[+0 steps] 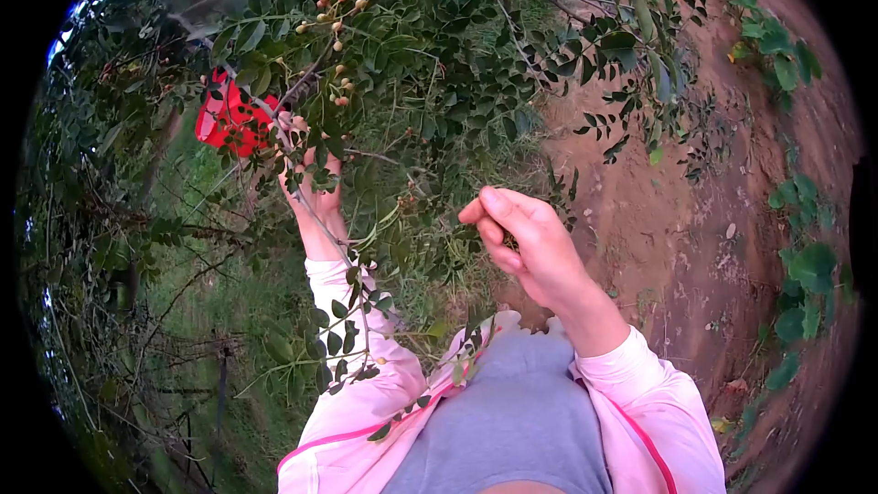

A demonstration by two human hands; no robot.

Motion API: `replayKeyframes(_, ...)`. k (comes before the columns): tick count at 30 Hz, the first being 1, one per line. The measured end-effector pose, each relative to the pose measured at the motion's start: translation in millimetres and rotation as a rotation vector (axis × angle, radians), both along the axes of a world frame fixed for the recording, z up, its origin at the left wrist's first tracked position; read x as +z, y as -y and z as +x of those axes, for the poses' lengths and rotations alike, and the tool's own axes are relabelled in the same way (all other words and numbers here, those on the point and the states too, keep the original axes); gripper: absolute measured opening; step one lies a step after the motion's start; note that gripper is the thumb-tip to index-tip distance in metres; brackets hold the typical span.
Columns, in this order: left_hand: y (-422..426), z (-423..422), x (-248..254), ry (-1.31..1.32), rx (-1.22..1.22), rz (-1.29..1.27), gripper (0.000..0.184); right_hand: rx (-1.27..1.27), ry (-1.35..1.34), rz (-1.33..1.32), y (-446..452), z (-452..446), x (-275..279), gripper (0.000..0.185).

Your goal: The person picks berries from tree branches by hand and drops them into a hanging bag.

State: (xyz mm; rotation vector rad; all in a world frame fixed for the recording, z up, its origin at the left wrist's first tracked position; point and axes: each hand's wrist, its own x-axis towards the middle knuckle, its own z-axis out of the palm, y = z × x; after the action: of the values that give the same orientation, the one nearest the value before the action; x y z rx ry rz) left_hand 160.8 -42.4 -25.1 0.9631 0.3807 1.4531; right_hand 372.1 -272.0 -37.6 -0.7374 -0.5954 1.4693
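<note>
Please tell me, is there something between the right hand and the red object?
Yes. In this view, the left hand, a thin branch crossing it, and leaves lie between the right hand and the red object. Their exact depth I cannot tell.

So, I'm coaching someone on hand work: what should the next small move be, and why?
I'd probably bring the right hand up toward the berries near the left hand: its fingers are curled away from the fruit, while the left hand is already up among the leaves.
</note>
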Motion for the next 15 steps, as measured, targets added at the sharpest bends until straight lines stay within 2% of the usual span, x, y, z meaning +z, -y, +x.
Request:
replayKeyframes(4,-1.1,0.0,-3.3,0.015,-0.008,-0.023,0.032,-0.073,0.379,0.122,-33.5,-6.3,1.5,0.031)
replayKeyframes(8,-3.4,0.3,-2.1,0.036,0.014,-0.041,0.034,-0.269,1.029,0.405,-66.9,-12.9,-10.6,0.020)
replayKeyframes(9,-2.3,1.7,-0.6,0.041,0.021,-0.052,0.034,-0.244,1.175,0.432,-66.8,-11.8,-5.3,0.016)
replayKeyframes(14,5.5,6.8,9.1,0.076,0.101,-0.158,0.037,-0.241,1.633,0.591,-80.0,-23.1,-4.1,0.015)
replayKeyframes(15,-10.9,-6.5,-4.6,0.081,-0.028,-0.050,0.038,-0.264,1.714,0.626,-83.7,-26.7,-3.8,0.015)
